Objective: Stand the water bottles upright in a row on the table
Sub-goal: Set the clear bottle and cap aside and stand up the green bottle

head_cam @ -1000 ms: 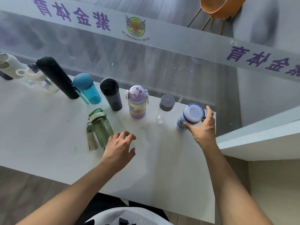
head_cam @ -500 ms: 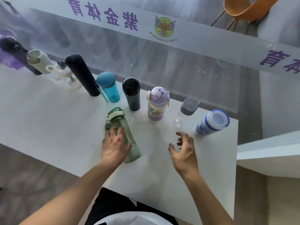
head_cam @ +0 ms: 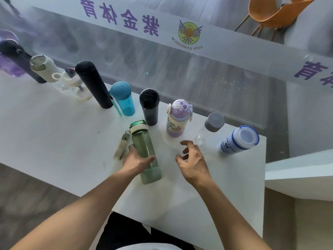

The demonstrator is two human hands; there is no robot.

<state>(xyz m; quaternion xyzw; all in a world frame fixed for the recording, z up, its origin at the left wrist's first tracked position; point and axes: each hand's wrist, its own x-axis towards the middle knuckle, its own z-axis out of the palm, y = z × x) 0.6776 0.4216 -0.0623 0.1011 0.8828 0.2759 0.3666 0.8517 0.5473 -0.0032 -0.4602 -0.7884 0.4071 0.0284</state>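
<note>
A green translucent bottle (head_cam: 145, 145) with a cream lid and a strap lies on the white table (head_cam: 54, 134), in front of the row. My left hand (head_cam: 136, 162) is wrapped around its body. My right hand (head_cam: 192, 160) hovers open beside it, fingers curled, holding nothing. Upright along the far edge stand a white-and-blue bottle (head_cam: 237, 141), a clear bottle with a grey cap (head_cam: 213, 123), a lilac child's bottle (head_cam: 178, 118), a dark tumbler (head_cam: 150, 106), a teal bottle (head_cam: 123, 99), a tall black flask (head_cam: 93, 83) and several more to the left.
A glass barrier with a white banner (head_cam: 162, 27) runs just behind the row. The table's right edge (head_cam: 264, 177) ends beside a white ledge (head_cam: 299, 175). An orange chair (head_cam: 270, 11) stands beyond the glass.
My right hand let go of the white-and-blue bottle, which now stands at the row's right end, and drew back to the middle. My left hand closed around the green bottle.
</note>
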